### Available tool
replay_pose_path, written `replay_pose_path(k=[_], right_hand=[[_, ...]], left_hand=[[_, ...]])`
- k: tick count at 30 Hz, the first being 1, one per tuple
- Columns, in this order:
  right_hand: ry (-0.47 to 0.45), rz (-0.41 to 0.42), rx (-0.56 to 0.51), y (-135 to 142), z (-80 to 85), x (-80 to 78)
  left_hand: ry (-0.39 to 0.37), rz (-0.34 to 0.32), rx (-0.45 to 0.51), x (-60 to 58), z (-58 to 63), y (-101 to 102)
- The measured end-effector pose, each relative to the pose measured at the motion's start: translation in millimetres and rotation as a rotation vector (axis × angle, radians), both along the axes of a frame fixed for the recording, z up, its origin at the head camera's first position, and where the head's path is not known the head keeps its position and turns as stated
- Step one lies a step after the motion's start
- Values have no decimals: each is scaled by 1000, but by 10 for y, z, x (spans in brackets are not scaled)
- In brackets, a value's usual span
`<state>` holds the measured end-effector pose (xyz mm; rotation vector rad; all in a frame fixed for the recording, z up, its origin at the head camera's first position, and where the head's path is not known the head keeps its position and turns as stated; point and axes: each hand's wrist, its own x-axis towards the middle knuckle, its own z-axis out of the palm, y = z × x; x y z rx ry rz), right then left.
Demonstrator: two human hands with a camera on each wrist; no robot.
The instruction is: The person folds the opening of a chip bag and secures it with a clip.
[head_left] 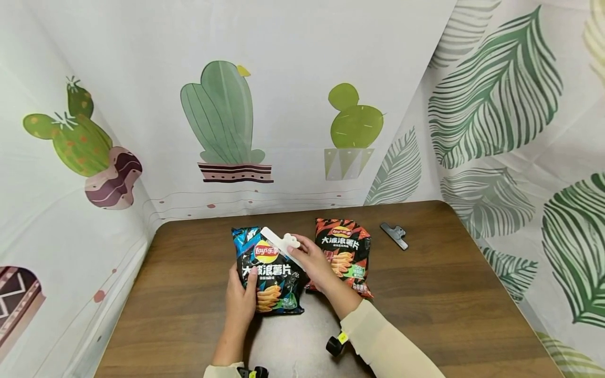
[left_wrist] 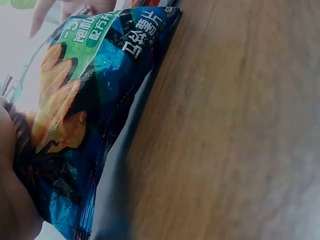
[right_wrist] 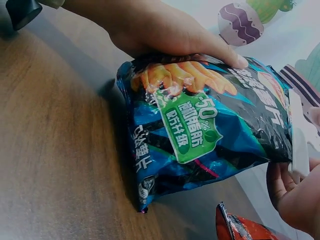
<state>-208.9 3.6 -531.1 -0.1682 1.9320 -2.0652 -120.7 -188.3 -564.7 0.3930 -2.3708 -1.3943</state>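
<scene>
A blue and black Lay's chip bag (head_left: 275,278) stands tilted on the table, held at its left side by my left hand (head_left: 240,299), thumb over the front. My right hand (head_left: 315,264) pinches a white bag clip (head_left: 274,239) by its handle. Slanting across the bag's upper right, the clip lies along the top edge; whether its jaws grip the bag, I cannot tell. From the right wrist view, the white clip (right_wrist: 299,132) sits against the top end of the chip bag (right_wrist: 245,130). Only the bag's lower part (left_wrist: 105,75) shows clearly in the left wrist view.
A red Lay's chip bag (head_left: 344,249) lies just right of my right hand. Further right, near the back edge, is a grey bag clip (head_left: 394,235). The brown wooden table (head_left: 184,294) meets cactus-printed cloth (head_left: 302,121) behind and leaf-printed cloth at the right.
</scene>
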Motion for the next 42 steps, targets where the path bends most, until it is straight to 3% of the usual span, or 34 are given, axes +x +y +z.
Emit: replay_pose_path(k=[16,27,33,42], right_hand=[[-45,53,144,-96,-30,206],[-91,84,14,-167,-70,318],[-100,109,40,-192,-74,381],[-36,110,120,-219,-74,460]], left_hand=[[-55,35,30,-60,21,-148],[-85,67,39,-101,9,-225],[-80,81,40,-131,7,-268],[-105,84,30,-173,4,-327]])
